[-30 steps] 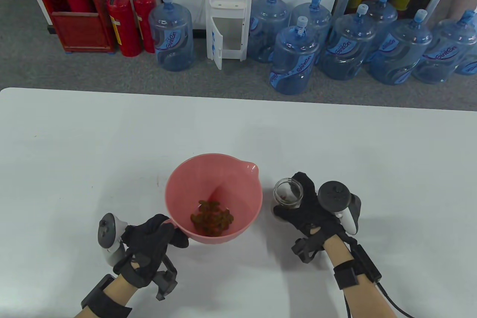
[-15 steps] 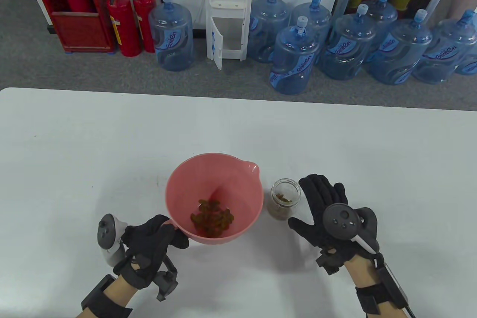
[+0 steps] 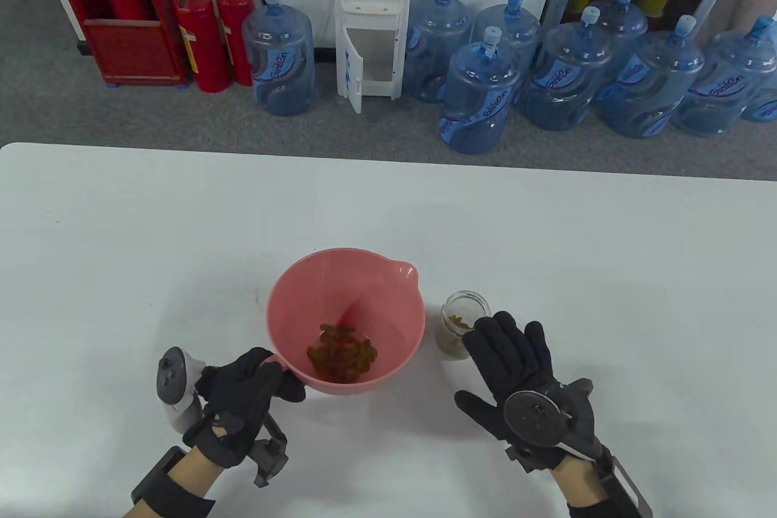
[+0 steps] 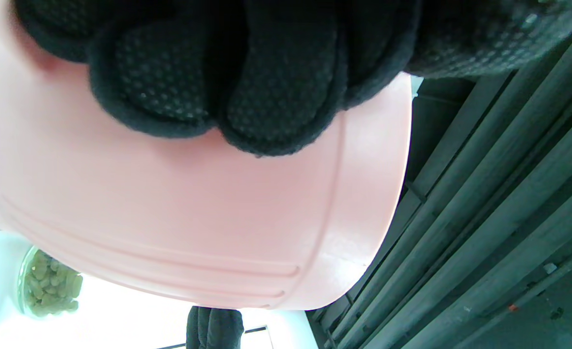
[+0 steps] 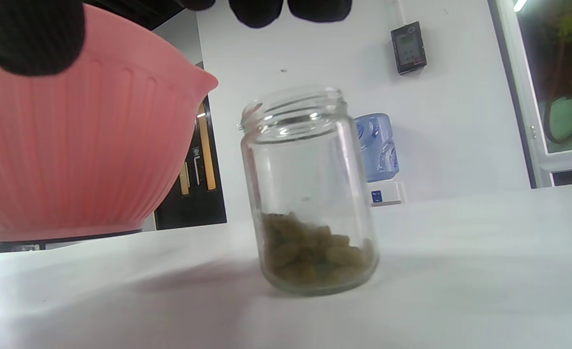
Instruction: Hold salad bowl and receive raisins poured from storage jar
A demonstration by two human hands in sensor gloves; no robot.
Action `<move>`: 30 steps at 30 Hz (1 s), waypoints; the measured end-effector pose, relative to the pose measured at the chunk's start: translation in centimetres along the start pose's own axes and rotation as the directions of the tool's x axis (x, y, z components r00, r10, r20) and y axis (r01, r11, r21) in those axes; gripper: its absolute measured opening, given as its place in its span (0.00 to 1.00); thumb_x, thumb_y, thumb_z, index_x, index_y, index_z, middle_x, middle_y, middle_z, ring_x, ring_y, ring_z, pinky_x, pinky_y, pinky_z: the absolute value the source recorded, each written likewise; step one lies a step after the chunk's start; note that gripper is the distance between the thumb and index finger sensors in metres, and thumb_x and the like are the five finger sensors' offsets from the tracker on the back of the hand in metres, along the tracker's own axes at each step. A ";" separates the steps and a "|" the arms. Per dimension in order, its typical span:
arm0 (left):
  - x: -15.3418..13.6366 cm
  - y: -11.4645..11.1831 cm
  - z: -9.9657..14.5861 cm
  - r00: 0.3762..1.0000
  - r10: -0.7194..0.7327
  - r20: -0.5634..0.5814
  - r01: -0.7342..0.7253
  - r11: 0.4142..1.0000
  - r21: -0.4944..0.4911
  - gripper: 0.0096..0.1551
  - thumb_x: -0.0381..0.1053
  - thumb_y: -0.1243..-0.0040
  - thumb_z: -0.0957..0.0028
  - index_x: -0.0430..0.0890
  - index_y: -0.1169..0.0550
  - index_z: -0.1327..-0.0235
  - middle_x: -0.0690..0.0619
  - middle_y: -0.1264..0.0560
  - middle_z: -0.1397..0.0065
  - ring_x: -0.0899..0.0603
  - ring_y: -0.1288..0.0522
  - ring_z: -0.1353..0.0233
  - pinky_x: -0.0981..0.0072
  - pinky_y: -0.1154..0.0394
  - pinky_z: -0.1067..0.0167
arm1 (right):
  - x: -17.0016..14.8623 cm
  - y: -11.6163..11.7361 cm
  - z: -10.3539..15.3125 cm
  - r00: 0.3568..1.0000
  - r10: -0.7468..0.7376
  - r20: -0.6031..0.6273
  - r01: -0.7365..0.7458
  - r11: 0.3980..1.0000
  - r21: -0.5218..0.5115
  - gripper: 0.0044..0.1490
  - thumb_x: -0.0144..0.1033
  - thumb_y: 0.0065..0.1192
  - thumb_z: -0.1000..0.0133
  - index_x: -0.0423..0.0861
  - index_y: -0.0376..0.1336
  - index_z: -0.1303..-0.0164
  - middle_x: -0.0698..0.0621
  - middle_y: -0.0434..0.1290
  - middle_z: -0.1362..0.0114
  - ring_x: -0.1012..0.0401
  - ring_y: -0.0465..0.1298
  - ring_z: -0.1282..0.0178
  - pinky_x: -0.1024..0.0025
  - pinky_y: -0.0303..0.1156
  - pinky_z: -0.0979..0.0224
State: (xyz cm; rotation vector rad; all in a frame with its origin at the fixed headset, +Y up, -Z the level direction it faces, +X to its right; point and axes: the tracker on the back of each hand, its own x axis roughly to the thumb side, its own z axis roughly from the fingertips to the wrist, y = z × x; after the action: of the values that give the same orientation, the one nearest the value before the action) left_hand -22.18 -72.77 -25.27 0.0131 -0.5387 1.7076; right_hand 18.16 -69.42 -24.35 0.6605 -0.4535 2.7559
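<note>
The pink salad bowl [image 3: 285,293] stands on the white table with a heap of raisins [image 3: 343,357] in it. My left hand [image 3: 276,381] grips the bowl's near-left rim; in the left wrist view its fingers [image 4: 276,97] curl over the bowl's outer wall [image 4: 194,232]. The glass storage jar [image 3: 459,314] stands upright and lidless just right of the bowl, with some raisins [image 5: 315,252] at its bottom. My right hand [image 3: 507,360] is open and flat just near-right of the jar, holding nothing. The right wrist view shows the jar [image 5: 310,184] free beside the bowl [image 5: 72,155].
The white table [image 3: 182,226] stretches wide to the left, right and far side of the bowl. Its far edge runs across the view's middle. Water bottles [image 3: 479,99] and fire extinguishers [image 3: 203,38] stand on the floor beyond.
My right hand has let go of the jar and drawn back toward the near edge with its fingers spread. The jar stays upright. My left hand and the bowl have hardly moved.
</note>
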 end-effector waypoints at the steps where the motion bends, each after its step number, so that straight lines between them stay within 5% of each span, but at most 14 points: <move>1: 0.0 0.0 0.0 1.000 -0.002 0.000 0.002 1.000 0.000 0.16 0.61 0.41 0.55 0.48 0.17 0.77 0.52 0.16 0.66 0.36 0.18 0.63 0.40 0.28 0.50 | 0.1 0.1 0.0 1.000 0.007 0.007 -0.007 1.000 0.004 0.58 0.72 0.57 0.58 0.65 0.36 0.25 0.58 0.39 0.16 0.54 0.45 0.12 0.43 0.35 0.17; 10: 1.4 -0.6 -0.9 0.999 -0.038 -0.039 0.038 0.999 0.007 0.16 0.61 0.41 0.55 0.49 0.17 0.76 0.52 0.16 0.66 0.36 0.18 0.62 0.41 0.27 0.49 | -0.3 -0.7 0.3 0.999 0.038 0.013 -0.038 0.999 -0.018 0.58 0.72 0.57 0.59 0.65 0.37 0.24 0.58 0.41 0.15 0.54 0.46 0.12 0.42 0.38 0.16; 18: 2.0 -0.9 -7.2 0.986 -0.151 -0.067 0.152 0.988 0.017 0.16 0.62 0.42 0.54 0.49 0.17 0.76 0.53 0.16 0.65 0.37 0.18 0.61 0.41 0.27 0.48 | -0.4 -0.7 0.4 1.000 0.021 0.006 -0.021 1.000 -0.010 0.58 0.72 0.57 0.59 0.65 0.37 0.24 0.58 0.41 0.15 0.54 0.46 0.12 0.42 0.37 0.16; 24: -0.7 -0.7 -12.4 0.969 -0.205 -0.142 0.218 0.972 0.085 0.15 0.62 0.42 0.54 0.50 0.18 0.75 0.53 0.16 0.63 0.37 0.18 0.58 0.42 0.27 0.44 | 0.0 -0.7 0.5 1.000 0.011 0.015 -0.011 1.000 -0.006 0.58 0.72 0.57 0.59 0.65 0.37 0.24 0.58 0.41 0.15 0.54 0.46 0.12 0.42 0.37 0.17; 30: -3.8 -0.8 -13.7 0.952 -0.202 -0.230 0.229 0.968 0.097 0.15 0.61 0.42 0.54 0.49 0.18 0.74 0.52 0.16 0.61 0.36 0.18 0.56 0.41 0.28 0.42 | -0.7 -0.3 0.4 1.000 0.002 -0.007 -0.002 1.000 0.007 0.58 0.72 0.57 0.59 0.65 0.36 0.24 0.58 0.40 0.15 0.54 0.45 0.12 0.43 0.36 0.16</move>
State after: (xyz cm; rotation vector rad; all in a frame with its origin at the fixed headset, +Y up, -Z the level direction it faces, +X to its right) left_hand -16.70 -71.34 -38.30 -0.0262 -0.2571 1.5021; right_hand 19.02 -69.46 -24.24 0.6522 -0.4438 2.7620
